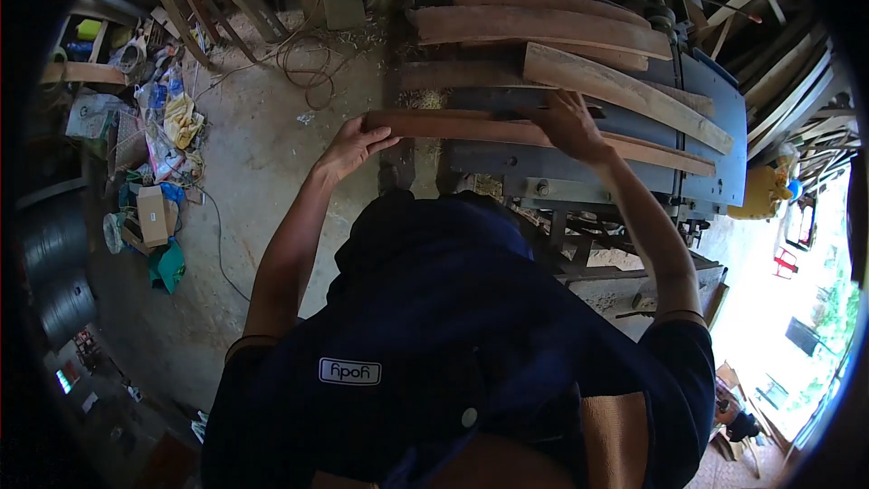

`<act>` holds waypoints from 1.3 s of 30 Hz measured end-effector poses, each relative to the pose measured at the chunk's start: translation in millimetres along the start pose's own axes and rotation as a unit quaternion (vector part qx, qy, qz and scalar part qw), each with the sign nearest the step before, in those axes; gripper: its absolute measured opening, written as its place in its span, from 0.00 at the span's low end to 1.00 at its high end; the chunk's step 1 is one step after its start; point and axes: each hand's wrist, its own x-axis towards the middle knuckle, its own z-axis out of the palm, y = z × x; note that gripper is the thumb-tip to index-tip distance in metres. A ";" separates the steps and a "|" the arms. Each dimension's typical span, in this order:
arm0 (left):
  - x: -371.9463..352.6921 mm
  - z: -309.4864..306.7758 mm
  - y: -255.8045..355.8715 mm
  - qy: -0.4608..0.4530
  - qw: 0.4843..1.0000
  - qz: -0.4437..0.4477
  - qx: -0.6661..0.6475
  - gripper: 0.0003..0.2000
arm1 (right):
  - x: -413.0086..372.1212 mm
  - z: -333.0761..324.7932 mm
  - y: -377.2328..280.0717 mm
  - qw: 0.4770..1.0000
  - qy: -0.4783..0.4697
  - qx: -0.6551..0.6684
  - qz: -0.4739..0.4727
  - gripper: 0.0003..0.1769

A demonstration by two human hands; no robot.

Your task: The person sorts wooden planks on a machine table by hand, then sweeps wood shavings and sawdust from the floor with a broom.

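Observation:
My left hand [357,147] is closed around the left end of a long, slightly curved wooden board [444,125], thumb on its near side. The board runs to the right across the blue-grey machine table [480,158], its left end jutting past the table edge. Over the middle of this board is my right hand [577,131], thumb towards the left and fingers pointing away from me. A dark, narrow thing [514,114] shows beside its fingers; I cannot tell what it is. Just beyond the right hand, a thicker curved board [625,91] lies at a slant.
More curved boards [543,25] lie farther back on the machine table. A looped cord [308,63] rests on the concrete floor to the left. Bags, a cardboard box [154,215] and clutter line the left side. Stacked timber [797,91] stands at the right, near a bright opening.

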 end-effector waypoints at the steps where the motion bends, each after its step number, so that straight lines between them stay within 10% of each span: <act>1: 0.1 -0.7 -1.1 -0.002 1.000 0.000 -0.003 0.23 | 13.2 2.6 -15.7 0.999 -0.036 0.001 0.025 0.28; 23: 1.2 -12.5 -14.4 -0.072 0.997 0.032 -0.023 0.27 | 135.1 27.9 -136.4 0.997 0.020 0.064 -0.026 0.28; 30: -9.2 -3.7 10.1 -0.010 0.999 0.031 0.009 0.36 | 49.6 -7.5 -126.9 0.963 0.058 0.133 0.225 0.31; 32: 3.5 -6.0 11.8 -0.058 0.997 0.025 0.035 0.32 | 33.0 -26.4 -151.5 0.942 -0.056 0.209 0.257 0.34; 35: 20.9 -16.8 12.6 -0.143 0.990 -0.017 0.001 0.25 | 24.6 13.9 -182.4 0.967 0.070 0.156 0.189 0.38; 39: 22.2 -20.0 13.9 -0.131 0.989 -0.060 -0.009 0.21 | -4.9 43.3 -166.8 0.941 0.028 0.041 0.336 0.37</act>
